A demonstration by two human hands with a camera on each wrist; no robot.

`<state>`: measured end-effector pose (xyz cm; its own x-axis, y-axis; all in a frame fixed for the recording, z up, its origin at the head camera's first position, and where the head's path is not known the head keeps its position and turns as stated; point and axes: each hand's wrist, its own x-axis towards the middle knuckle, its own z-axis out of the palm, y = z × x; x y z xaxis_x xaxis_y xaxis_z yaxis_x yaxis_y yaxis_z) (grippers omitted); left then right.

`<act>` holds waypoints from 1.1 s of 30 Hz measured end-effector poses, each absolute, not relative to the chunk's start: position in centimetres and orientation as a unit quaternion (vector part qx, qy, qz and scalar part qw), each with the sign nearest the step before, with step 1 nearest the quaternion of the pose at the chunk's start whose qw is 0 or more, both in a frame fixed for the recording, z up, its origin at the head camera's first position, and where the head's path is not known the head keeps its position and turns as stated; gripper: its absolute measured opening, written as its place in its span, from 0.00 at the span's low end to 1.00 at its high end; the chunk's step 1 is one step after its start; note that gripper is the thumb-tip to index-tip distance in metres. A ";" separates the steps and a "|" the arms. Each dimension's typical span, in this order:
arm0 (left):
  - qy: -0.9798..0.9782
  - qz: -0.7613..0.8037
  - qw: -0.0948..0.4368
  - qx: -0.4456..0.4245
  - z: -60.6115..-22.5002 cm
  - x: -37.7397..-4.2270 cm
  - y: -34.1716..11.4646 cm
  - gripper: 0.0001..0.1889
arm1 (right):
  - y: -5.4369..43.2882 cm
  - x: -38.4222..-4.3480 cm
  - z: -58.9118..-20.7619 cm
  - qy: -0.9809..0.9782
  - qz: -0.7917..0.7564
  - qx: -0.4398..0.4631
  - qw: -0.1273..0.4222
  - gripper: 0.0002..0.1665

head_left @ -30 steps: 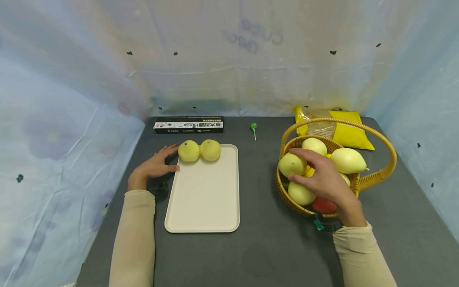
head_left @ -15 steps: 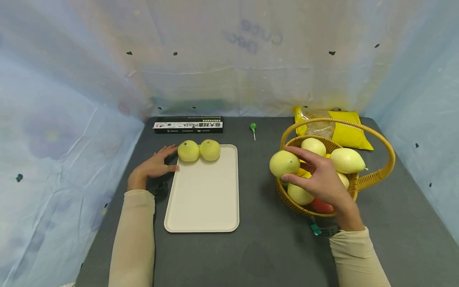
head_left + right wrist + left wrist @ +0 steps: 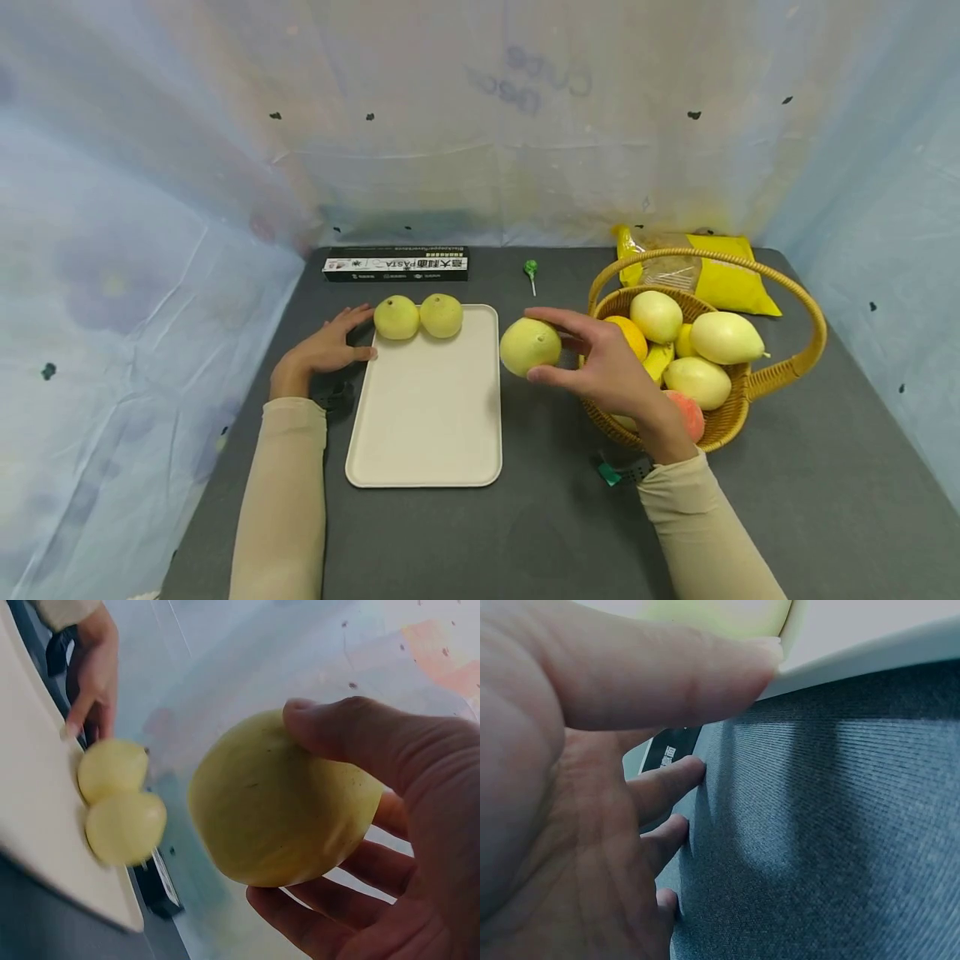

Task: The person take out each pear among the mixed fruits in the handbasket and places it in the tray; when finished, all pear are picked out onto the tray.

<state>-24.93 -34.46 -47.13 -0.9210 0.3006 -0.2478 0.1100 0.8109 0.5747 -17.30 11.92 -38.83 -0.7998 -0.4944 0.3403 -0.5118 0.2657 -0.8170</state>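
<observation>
My right hand (image 3: 611,362) grips a round yellow-green pear (image 3: 529,347) between thumb and fingers, just off the right edge of the cream tray (image 3: 427,408). The pear fills the middle of the right wrist view, with the thumb on one side and the fingers round the other. Two similar pears, a left one (image 3: 397,317) and a right one (image 3: 442,316), sit side by side at the tray's far left corner. My left hand (image 3: 324,346) lies at the tray's left edge, fingers spread. Its thumb (image 3: 682,675) touches the rim in the left wrist view, and the fingertips rest on the table.
A wicker basket (image 3: 731,429) with a tall handle holds several fruits at right, including an orange (image 3: 628,335) and a reddish fruit (image 3: 686,415). Behind it lies a yellow bag (image 3: 727,283). A black pasta box (image 3: 396,264) and a green lollipop (image 3: 531,269) lie at the back.
My right hand has carried the pear left from over the basket to beside the tray, uncovering more fruit in the basket. The left hand has stayed in place.
</observation>
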 end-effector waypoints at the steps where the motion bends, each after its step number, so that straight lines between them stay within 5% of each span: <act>1: 0.937 0.288 0.166 0.110 -47.2 -24.9 -34.4 0.47 | 11.3 -17.4 -38.9 -0.793 0.517 0.322 0.005 0.43; 33: 0.939 0.286 0.154 0.111 -47.3 -24.9 -34.5 0.44 | -6.0 -22.8 -45.5 -0.750 0.520 0.384 -0.137 0.40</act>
<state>-24.86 -34.54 -47.29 -0.9283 0.2957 -0.2257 0.1196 0.8118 0.5716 -22.83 -5.98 -45.53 -0.6676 -0.7189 0.1936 -0.4333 0.1637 -0.8863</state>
